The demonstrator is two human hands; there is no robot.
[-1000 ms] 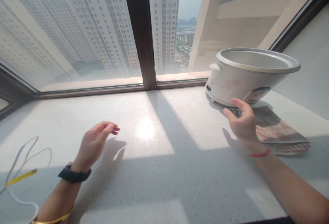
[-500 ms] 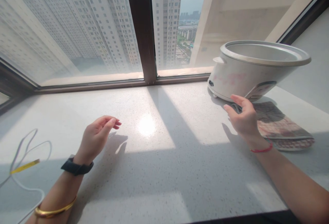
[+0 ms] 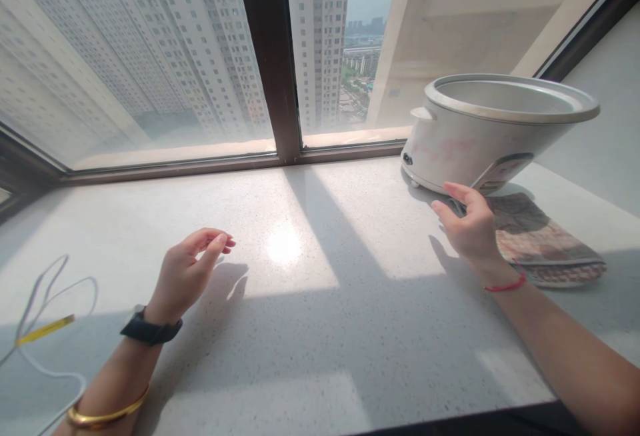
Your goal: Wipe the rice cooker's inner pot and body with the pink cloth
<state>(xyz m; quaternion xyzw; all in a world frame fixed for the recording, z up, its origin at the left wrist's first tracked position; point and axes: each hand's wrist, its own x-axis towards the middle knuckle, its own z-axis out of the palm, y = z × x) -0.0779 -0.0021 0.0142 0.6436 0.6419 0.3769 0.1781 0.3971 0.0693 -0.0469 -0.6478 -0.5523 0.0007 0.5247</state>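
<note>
My left hand (image 3: 190, 269) hovers over the left part of the speckled white counter (image 3: 300, 336), its fingers loosely bent, holding nothing. It wears a dark watch band and, further up the arm, a gold bangle. On the right, my right hand (image 3: 467, 223) is open in the air, thumb and index finger apart, with a red string on the wrist. Behind it stands a white oval cooker pot (image 3: 445, 149) without a lid, a control panel on its front. Beside that hand lies a patterned oven mitt (image 3: 545, 243), partly covered by my wrist.
A white cable (image 3: 55, 373) with a yellow tag (image 3: 45, 330) lies looped at the far left. Dark window frames (image 3: 273, 56) rise along the back edge, with tall buildings outside. A white wall (image 3: 610, 103) bounds the right side. Sunlight and shadow stripes cross the counter.
The view has shifted slightly, so the pot, mitt and cable sit a little further left. Both hands keep nearly the same pose and place.
</note>
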